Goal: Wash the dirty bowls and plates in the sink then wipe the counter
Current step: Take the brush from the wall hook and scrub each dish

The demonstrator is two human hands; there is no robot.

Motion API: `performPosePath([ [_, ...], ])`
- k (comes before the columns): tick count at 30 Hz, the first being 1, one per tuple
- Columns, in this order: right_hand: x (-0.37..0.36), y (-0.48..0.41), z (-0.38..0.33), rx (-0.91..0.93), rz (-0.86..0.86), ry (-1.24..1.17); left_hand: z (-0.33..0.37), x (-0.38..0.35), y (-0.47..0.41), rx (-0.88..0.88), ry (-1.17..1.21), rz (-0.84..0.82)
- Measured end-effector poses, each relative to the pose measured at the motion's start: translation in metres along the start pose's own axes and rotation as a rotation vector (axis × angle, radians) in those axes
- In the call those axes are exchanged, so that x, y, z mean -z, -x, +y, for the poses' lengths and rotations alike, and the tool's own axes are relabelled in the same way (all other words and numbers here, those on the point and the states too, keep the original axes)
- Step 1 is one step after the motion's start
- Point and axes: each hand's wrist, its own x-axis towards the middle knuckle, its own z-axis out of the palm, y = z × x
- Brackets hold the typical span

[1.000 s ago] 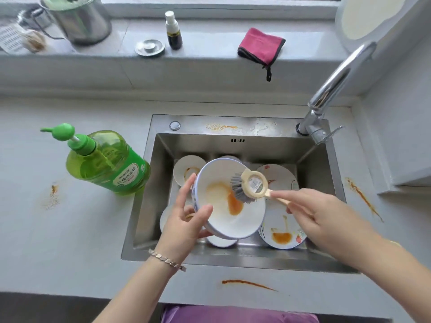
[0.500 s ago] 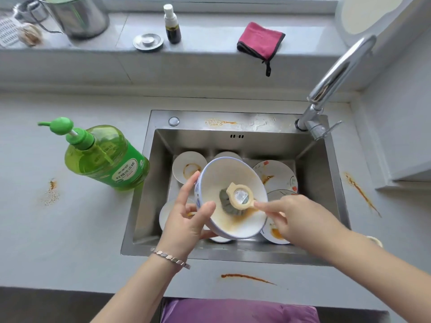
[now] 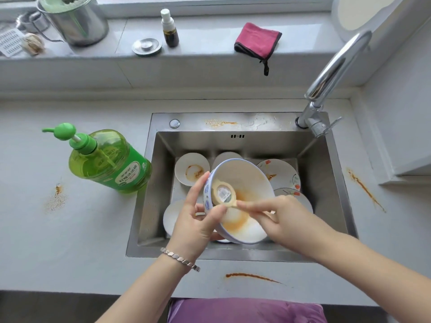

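Over the steel sink (image 3: 326, 194), my left hand (image 3: 198, 220) grips the rim of a white bowl (image 3: 245, 180) with a blue outside, tilted toward me and smeared orange inside. My right hand (image 3: 286, 220) pinches the handle of a round cream dish brush (image 3: 224, 194), whose head presses against the bowl's inner left wall. Below lie dirty dishes: a small stained saucer (image 3: 191, 169), a flower-patterned plate (image 3: 282, 176) and others partly hidden by the bowl.
A green dish soap pump bottle (image 3: 109, 162) stands left of the sink. The faucet (image 3: 331, 78) arches at back right. A pink cloth (image 3: 256, 40), small bottle (image 3: 170, 29) and metal pot (image 3: 77, 22) sit on the sill. Orange stains (image 3: 251, 276) mark the counter.
The brush went from above the bowl down into it, then slid to the bowl's left inner wall. The orange sauce inside is now smeared around.
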Motion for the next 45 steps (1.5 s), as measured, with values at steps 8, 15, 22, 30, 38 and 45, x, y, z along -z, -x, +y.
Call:
performPosePath([
  [8,-0.004,0.010,-0.005,-0.031,-0.090,0.021,0.008,0.006,-0.006,-0.023,-0.050,0.028],
  [15,0.008,-0.006,0.014,-0.106,0.028,0.218,0.020,0.006,-0.010,-0.022,-0.024,0.071],
  [22,0.011,-0.012,0.012,-0.026,0.110,0.008,0.023,-0.001,-0.010,-0.023,-0.029,-0.007],
  [30,0.023,-0.014,0.013,-0.069,0.154,0.149,0.032,-0.001,-0.013,-0.076,-0.056,0.002],
  [38,0.034,-0.008,-0.009,-0.227,-0.313,-0.217,0.030,0.003,-0.012,-0.037,-0.143,0.036],
  [45,0.065,-0.015,-0.002,-0.213,-0.439,0.435,0.025,0.013,-0.006,0.073,-0.319,-0.138],
])
